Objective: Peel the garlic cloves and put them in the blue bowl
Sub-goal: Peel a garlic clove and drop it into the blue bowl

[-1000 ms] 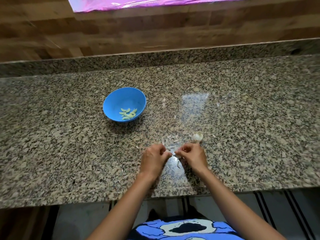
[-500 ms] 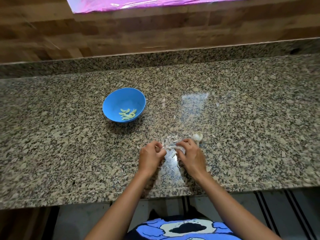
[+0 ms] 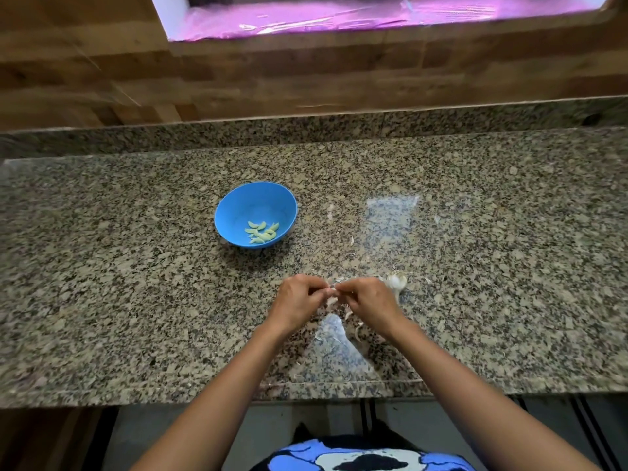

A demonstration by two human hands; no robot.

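Observation:
My left hand (image 3: 299,300) and my right hand (image 3: 370,300) meet fingertip to fingertip just above the counter, pinching a small garlic clove (image 3: 332,289) between them; the clove is mostly hidden by my fingers. A garlic bulb (image 3: 396,280) lies on the counter just right of my right hand. The blue bowl (image 3: 238,205) stands further back and to the left, with several peeled pale-green cloves (image 3: 261,232) in its bottom.
Papery garlic skins (image 3: 353,329) are scattered on the granite counter (image 3: 136,283) under and around my hands. The counter's front edge runs close below my wrists. A low granite backsplash and a wooden wall rise behind.
My hands had drifted slightly apart and are now brought together again on the clove. The bowl and the bulb have stayed put.

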